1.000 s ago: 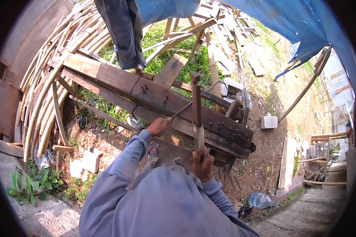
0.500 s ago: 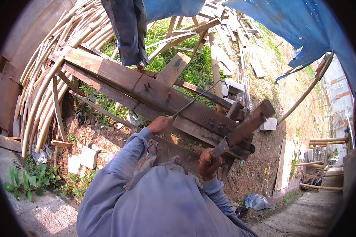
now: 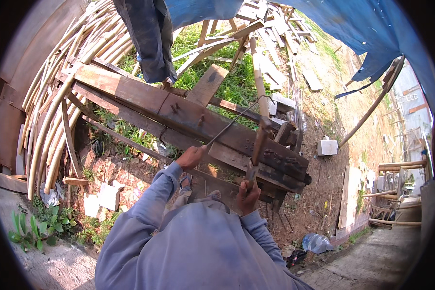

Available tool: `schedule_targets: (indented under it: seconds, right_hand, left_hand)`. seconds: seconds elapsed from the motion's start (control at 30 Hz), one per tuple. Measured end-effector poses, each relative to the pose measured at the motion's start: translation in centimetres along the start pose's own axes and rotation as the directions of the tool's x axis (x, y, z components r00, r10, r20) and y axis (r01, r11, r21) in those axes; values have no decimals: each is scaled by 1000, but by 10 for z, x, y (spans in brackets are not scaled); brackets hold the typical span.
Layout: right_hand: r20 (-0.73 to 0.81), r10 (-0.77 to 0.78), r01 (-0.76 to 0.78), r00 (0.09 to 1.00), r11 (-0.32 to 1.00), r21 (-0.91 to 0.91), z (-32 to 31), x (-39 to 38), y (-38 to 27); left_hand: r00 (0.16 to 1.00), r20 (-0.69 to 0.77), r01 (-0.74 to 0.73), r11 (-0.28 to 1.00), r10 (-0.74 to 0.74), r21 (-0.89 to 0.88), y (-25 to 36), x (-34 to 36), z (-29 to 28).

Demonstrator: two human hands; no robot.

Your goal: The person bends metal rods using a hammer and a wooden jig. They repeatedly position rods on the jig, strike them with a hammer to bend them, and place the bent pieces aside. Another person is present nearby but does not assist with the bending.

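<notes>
My left hand (image 3: 191,157) is closed around the near end of a thin metal rod (image 3: 224,128). The rod slants up and right across a thick timber beam (image 3: 145,101), and its far end is bent into a hook. In my right hand (image 3: 248,197), a hammer (image 3: 258,150) with a long brown handle stands raised in front of the beam's right part. Its dark head is seen nearly end-on. Short metal pegs (image 3: 200,118) stick up from the beam, with more clustered toward its right end.
Bamboo poles (image 3: 58,111) are heaped at the left. A blue tarp (image 3: 333,29) and dark hanging trousers (image 3: 150,43) hang overhead. Scrap planks (image 3: 270,70) lie beyond the beam. A pale block (image 3: 327,147) and a clear plastic bottle (image 3: 316,243) are on the ground at right.
The hammer has swung from pointing right to nearly upright, and my right hand has moved slightly left. My left hand still holds the rod; the whole view has shifted a little.
</notes>
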State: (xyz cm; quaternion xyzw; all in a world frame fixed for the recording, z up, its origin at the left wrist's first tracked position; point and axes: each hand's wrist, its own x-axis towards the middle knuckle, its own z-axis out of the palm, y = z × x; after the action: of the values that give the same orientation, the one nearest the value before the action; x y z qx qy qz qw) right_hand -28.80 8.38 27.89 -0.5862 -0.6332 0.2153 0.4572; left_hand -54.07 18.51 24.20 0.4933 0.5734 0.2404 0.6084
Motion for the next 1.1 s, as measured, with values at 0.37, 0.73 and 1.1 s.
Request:
schedule_targets:
  seconds: [0.37, 0.73, 1.1]
  right_hand:
    - [168, 287, -236, 943, 934, -269, -2, -6, 24]
    - [241, 419, -387, 875, 906, -168, -29, 3, -22]
    - [287, 389, -248, 875, 871, -425, -6, 3, 26]
  left_hand:
    - [994, -55, -81, 986, 89, 143, -10, 1, 3]
    - [989, -86, -95, 961, 121, 260, -33, -44, -4]
    - [979, -141, -93, 942, 145, 323, -39, -56, 0]
